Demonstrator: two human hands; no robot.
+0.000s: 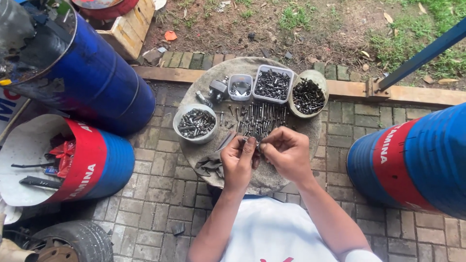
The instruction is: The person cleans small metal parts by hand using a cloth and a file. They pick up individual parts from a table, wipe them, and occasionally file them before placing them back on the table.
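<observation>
Your left hand (237,162) and right hand (286,153) pinch one small bolt (251,141) between fingertips, held above the round table (310,133) just beside the loose bolts (259,119), near the sorting tubs.

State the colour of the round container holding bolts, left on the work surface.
White, seen in the head view: round container.

Around the loose bolts (259,119) on the round slab (310,131), containers block the far side: round bowl (195,123) to their left, two square tubs (273,83) beyond, oval bowl (307,94) to their right. The near slab is mostly bare, except a rag (209,165).
</observation>
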